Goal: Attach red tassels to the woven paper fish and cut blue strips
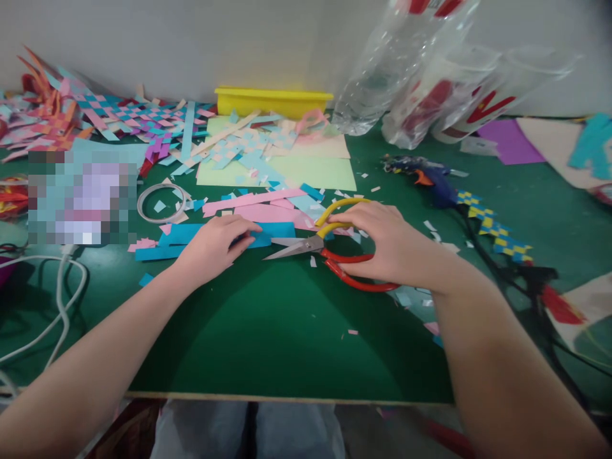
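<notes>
My right hand (382, 239) grips a pair of scissors (306, 245) with one yellow and one red handle. Its blades are parted and point left, close to the near edge of a blue paper strip (282, 231). My left hand (217, 245) is over that strip, thumb and forefinger curled together at it; the exact contact under the fingers is hidden. Another blue strip (153, 254) shows left of this hand. Pink paper strips (258, 201) lie just behind, among small paper scraps.
Behind are woven paper strips (129, 111), light green sheets (325, 172) and a yellow tray-like piece (272, 101). A tape roll (142, 204) and white cable (62, 299) lie left. Bagged plastic cups (459, 95), a blue glue gun (437, 185) and a checkered woven strip (497, 226) are at right.
</notes>
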{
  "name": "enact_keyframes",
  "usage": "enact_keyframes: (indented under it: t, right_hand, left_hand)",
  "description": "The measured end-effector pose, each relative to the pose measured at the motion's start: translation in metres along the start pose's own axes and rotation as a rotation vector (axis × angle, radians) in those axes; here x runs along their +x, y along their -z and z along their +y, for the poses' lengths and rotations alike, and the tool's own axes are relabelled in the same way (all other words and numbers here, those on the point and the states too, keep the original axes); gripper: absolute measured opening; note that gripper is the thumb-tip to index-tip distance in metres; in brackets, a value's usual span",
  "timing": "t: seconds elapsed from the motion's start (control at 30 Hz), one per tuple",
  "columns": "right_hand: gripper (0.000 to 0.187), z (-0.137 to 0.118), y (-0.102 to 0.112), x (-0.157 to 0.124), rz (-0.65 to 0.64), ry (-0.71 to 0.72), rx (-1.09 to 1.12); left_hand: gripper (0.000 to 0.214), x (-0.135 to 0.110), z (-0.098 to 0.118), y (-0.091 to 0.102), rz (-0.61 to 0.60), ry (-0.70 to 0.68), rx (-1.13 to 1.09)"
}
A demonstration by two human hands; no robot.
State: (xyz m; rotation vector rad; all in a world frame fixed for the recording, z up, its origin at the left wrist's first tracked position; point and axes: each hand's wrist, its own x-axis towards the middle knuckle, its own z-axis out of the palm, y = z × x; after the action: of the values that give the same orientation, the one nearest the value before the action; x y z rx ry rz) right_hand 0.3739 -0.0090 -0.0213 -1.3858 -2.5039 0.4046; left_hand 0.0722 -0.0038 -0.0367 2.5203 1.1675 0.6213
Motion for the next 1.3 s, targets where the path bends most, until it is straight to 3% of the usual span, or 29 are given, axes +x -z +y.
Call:
enact_keyframes:
  t: [0.27, 0.47, 0.9, 1.3]
  right_hand:
    - [0.048, 0.006, -0.001, -0.001, -0.009, 0.016, 0.001]
    - [0.048, 0.006, -0.001, -0.001, -0.003, 0.051, 0.005]
    - [0.051, 0.013, -0.001, -0.002, -0.026, 0.079, 0.006]
    - [0.046, 0.000, -0.004, 0.001, -0.101, 0.095, -0.024]
  left_hand:
    - [0.023, -0.001, -0.004, -0.004, 0.015, -0.095, 0.054]
    - [0.037, -0.001, -0.006, -0.008, -0.020, -0.162, 0.092]
    - [0.048, -0.001, -0.013, -0.010, -0.077, -0.143, 0.109]
    - [0.050, 0.000, -0.012, -0.010, -0.113, -0.092, 0.115]
